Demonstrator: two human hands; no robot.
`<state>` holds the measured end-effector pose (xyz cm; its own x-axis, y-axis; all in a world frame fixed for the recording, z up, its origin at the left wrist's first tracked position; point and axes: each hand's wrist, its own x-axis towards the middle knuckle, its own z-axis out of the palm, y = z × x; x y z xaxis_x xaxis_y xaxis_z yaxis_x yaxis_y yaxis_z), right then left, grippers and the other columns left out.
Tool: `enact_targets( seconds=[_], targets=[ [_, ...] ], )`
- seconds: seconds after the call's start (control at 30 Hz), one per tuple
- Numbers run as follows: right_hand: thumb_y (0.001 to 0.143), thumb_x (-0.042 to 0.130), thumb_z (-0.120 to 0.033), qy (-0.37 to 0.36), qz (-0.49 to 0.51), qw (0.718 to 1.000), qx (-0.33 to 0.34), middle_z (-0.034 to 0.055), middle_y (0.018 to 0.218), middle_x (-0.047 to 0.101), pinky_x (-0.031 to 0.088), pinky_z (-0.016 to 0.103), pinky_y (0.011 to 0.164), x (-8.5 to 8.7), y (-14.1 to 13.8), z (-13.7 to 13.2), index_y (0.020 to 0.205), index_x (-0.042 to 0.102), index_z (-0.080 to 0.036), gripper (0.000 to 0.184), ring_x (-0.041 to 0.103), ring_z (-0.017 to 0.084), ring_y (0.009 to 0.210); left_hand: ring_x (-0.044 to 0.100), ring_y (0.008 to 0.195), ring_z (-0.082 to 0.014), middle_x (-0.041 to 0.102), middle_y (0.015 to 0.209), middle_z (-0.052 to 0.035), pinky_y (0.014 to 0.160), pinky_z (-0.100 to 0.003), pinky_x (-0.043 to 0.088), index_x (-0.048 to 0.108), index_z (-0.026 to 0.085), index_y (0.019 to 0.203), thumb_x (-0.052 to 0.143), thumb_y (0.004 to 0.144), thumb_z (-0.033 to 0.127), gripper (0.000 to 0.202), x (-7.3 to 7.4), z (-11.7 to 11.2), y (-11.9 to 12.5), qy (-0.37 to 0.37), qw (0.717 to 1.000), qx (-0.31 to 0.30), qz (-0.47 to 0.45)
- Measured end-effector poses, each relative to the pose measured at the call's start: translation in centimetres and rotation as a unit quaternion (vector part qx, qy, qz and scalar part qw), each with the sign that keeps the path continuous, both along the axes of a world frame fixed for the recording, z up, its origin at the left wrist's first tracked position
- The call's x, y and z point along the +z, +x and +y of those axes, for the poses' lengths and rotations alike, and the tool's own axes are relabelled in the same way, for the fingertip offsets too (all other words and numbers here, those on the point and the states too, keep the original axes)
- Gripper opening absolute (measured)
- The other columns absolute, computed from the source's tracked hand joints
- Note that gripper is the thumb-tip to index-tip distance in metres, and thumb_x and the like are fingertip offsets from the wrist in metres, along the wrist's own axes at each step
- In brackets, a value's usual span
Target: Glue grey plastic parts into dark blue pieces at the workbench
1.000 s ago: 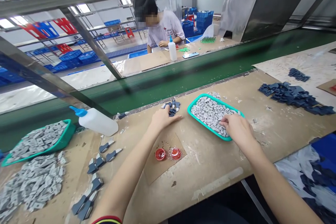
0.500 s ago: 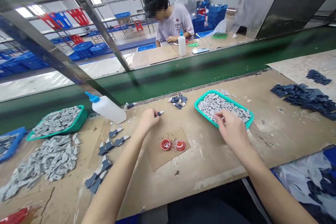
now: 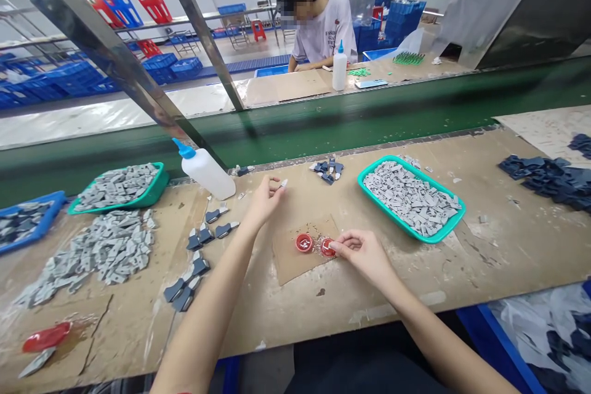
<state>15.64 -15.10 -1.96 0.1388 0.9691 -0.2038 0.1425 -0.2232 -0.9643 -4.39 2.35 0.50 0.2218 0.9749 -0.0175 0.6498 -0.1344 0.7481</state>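
My left hand (image 3: pixel 264 199) is closed in a pinch on a small dark blue and grey part (image 3: pixel 281 184), held just above the bench. My right hand (image 3: pixel 360 253) is pinched shut with its fingertips at the right of two small red caps (image 3: pixel 327 247), (image 3: pixel 304 242) on a cardboard square (image 3: pixel 301 252); what it holds is too small to name. A teal tray (image 3: pixel 401 226) of small grey pieces lies to the right of both hands. A little pile of blue-grey parts (image 3: pixel 327 170) sits behind the cardboard.
A white bottle with a blue nozzle (image 3: pixel 205 170) lies on its side at the left. Finished blue-grey parts (image 3: pixel 196 255) lie in a row, with loose grey pieces (image 3: pixel 101 252) and another teal tray (image 3: pixel 120 188) beyond. Dark blue parts (image 3: pixel 545 175) are heaped at right. A person (image 3: pixel 318 21) works across the green conveyor (image 3: pixel 323 126).
My right hand left the teal tray and came down to the red caps. My left hand took a part from the small pile and drew it back left. The camera shifted left.
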Motion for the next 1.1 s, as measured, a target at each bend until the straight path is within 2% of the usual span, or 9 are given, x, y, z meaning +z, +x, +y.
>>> enact_targets(
  seconds=[0.17, 0.23, 0.33, 0.53, 0.63, 0.73, 0.9, 1.0, 1.1],
  targets=[
    [0.073, 0.069, -0.037, -0.011, 0.018, 1.0, 0.006, 0.0071, 0.066, 0.069, 0.048, 0.03, 0.061, -0.6, 0.1, -0.2, 0.071, 0.065, -0.016, 0.022, 0.063, 0.02, 0.062, 0.064, 0.094, -0.0182, 0.068, 0.101, -0.0132, 0.083, -0.035, 0.049, 0.043, 0.014, 0.122, 0.037, 0.09, 0.044, 0.045, 1.6, -3.3, -0.1, -0.04, 0.983, 0.025, -0.176],
    [0.072, 0.069, -0.038, -0.019, 0.025, 1.0, 0.001, 0.0073, 0.067, 0.069, 0.048, 0.03, 0.062, -0.5, 0.0, -0.3, 0.071, 0.066, -0.016, 0.023, 0.064, 0.02, 0.063, 0.062, 0.1, -0.0185, 0.066, 0.11, -0.0152, 0.089, -0.035, 0.047, 0.047, 0.013, 0.121, 0.045, 0.088, 0.041, 0.044, 2.0, -4.9, -0.1, -0.062, 0.953, 0.06, -0.29],
    [0.07, 0.071, -0.04, -0.023, 0.042, 0.999, -0.007, 0.0067, 0.065, 0.069, 0.049, 0.03, 0.062, -0.3, 0.0, -0.2, 0.07, 0.065, -0.016, 0.026, 0.064, 0.02, 0.063, 0.062, 0.099, -0.0177, 0.065, 0.114, -0.0138, 0.093, -0.033, 0.044, 0.058, 0.013, 0.111, 0.063, 0.08, 0.033, 0.038, 2.6, -7.5, -0.3, -0.114, 0.884, 0.099, -0.443],
    [0.066, 0.075, -0.043, -0.041, 0.076, 0.996, -0.008, 0.0059, 0.062, 0.068, 0.046, 0.028, 0.057, 0.2, 0.3, 0.1, 0.069, 0.065, -0.015, 0.03, 0.063, 0.018, 0.06, 0.064, 0.096, -0.0158, 0.067, 0.109, -0.0075, 0.089, -0.028, 0.048, 0.064, 0.017, 0.107, 0.069, 0.076, 0.027, 0.032, 2.4, -13.0, -0.7, -0.126, 0.835, 0.168, -0.509],
    [0.066, 0.074, -0.044, -0.046, 0.109, 0.993, -0.002, 0.0049, 0.062, 0.068, 0.041, 0.025, 0.051, 1.4, 0.6, -0.1, 0.07, 0.064, -0.015, 0.031, 0.06, 0.016, 0.056, 0.063, 0.101, -0.0159, 0.069, 0.102, -0.0049, 0.091, -0.026, 0.047, 0.065, 0.02, 0.103, 0.072, 0.074, 0.025, 0.03, 1.7, -15.2, -0.3, -0.116, 0.832, 0.184, -0.51],
    [0.069, 0.073, -0.044, -0.045, 0.149, 0.988, 0.01, 0.0041, 0.065, 0.068, 0.036, 0.022, 0.049, 3.3, 0.9, -0.6, 0.073, 0.064, -0.016, 0.03, 0.057, 0.013, 0.056, 0.063, 0.101, -0.0145, 0.07, 0.1, -0.003, 0.092, -0.023, 0.046, 0.067, 0.022, 0.097, 0.073, 0.072, 0.023, 0.026, 1.1, -16.7, 0.9, -0.109, 0.844, 0.182, -0.493],
    [0.07, 0.074, -0.041, -0.028, 0.195, 0.979, 0.043, 0.002, 0.063, 0.066, 0.034, 0.022, 0.049, 6.3, 0.6, -1.0, 0.074, 0.063, -0.017, 0.027, 0.054, 0.011, 0.056, 0.065, 0.099, -0.0218, 0.072, 0.101, -0.007, 0.089, -0.032, 0.052, 0.07, 0.02, 0.095, 0.076, 0.068, 0.022, 0.028, 1.3, -17.5, 3.1, -0.101, 0.864, 0.149, -0.471],
    [0.071, 0.074, -0.041, -0.023, 0.205, 0.977, 0.059, 0.0016, 0.062, 0.065, 0.035, 0.023, 0.051, 6.9, 0.3, -1.0, 0.073, 0.063, -0.017, 0.026, 0.054, 0.012, 0.056, 0.066, 0.099, -0.0242, 0.072, 0.099, -0.0085, 0.089, -0.036, 0.053, 0.07, 0.019, 0.095, 0.076, 0.068, 0.021, 0.027, 2.0, -17.5, 3.8, -0.097, 0.873, 0.13, -0.46],
    [0.072, 0.073, -0.041, -0.02, 0.203, 0.976, 0.07, 0.0016, 0.062, 0.065, 0.036, 0.023, 0.052, 6.7, 0.0, -0.9, 0.073, 0.063, -0.017, 0.026, 0.055, 0.012, 0.057, 0.066, 0.098, -0.024, 0.073, 0.099, -0.0076, 0.088, -0.036, 0.054, 0.071, 0.02, 0.094, 0.075, 0.068, 0.02, 0.026, 2.3, -17.5, 4.2, -0.1, 0.873, 0.115, -0.463]
  ],
)
